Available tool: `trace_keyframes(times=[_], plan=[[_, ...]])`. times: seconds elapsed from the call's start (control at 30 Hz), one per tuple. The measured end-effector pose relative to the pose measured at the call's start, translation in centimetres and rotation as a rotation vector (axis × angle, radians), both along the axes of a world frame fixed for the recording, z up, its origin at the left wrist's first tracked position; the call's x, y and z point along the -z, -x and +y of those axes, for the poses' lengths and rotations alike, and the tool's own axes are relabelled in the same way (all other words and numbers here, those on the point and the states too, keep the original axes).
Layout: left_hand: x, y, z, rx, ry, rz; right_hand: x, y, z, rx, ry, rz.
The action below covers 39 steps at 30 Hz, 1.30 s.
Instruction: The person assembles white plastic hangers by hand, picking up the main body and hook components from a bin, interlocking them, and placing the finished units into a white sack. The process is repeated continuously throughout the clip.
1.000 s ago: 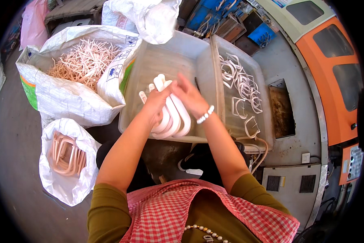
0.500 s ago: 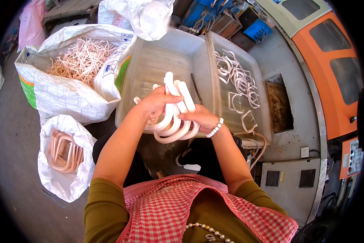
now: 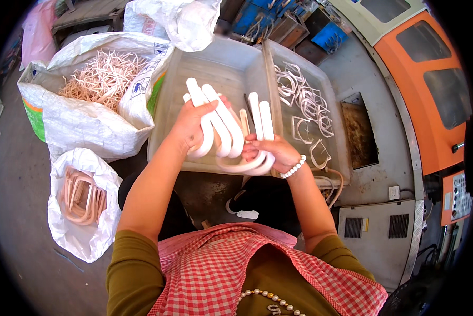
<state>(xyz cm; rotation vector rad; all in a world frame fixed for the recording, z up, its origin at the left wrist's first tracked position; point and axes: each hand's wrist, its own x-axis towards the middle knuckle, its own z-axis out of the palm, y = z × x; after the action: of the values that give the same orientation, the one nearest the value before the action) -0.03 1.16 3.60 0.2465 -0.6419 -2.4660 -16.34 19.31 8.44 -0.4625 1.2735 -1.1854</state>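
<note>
My left hand (image 3: 186,126) is closed round several pale, U-shaped plastic handles (image 3: 225,124), its thumb lying across their upper legs. Two or more similar plastic handles (image 3: 266,121) are gripped in my right hand (image 3: 282,154), with their straight legs pointing up and their bends low. Between the two hands the bunches spread apart, though their lower curves still overlap. Both bunches are above the front part of a grey plastic tub (image 3: 194,66). My right wrist carries a white bead bracelet. Some fingers are hidden behind the handles.
At the right a second tub (image 3: 337,139) contains several thin white curved pieces (image 3: 307,97). A big woven sack (image 3: 83,126) of pale plastic scraps stands left; a smaller white bag (image 3: 83,239) nearer me contains pinkish handles (image 3: 82,197). An orange machine (image 3: 431,100) flanks the right.
The single bunch has parted into two. My right hand has moved right with some handles, while the left has shifted slightly left and up with the others.
</note>
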Motion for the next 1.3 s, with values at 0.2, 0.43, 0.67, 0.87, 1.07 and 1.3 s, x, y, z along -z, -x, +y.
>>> trace_keyframes(times=[0.2,0.43,0.67,0.87,1.07,1.3], plan=[[-2.1,-1.7,-1.7,-0.044,-0.008,0.093,0.3,2.6,2.9,-0.342,-0.27,0.575],[-1.4,-0.7,-0.2,0.103,-0.094,-0.072,-3.3,2.6,1.6,-0.404,0.507,1.614],[-2.1,-1.7,0.6,0.414,-0.066,0.026,-3.1,2.2,-1.0,-0.823,1.056,1.998],[-2.8,-2.6,3.1,0.565,0.132,-0.027,0.2,3.9,-3.5,-0.885,1.171,2.124],[-4.8,-3.2,3.9,0.537,0.209,-0.034,0.9,3.9,-4.9,-0.809,1.124,2.106],[-6.2,-5.2,3.4,0.049,0.245,0.013,-0.2,1.0,-5.6,-0.491,0.811,2.197]])
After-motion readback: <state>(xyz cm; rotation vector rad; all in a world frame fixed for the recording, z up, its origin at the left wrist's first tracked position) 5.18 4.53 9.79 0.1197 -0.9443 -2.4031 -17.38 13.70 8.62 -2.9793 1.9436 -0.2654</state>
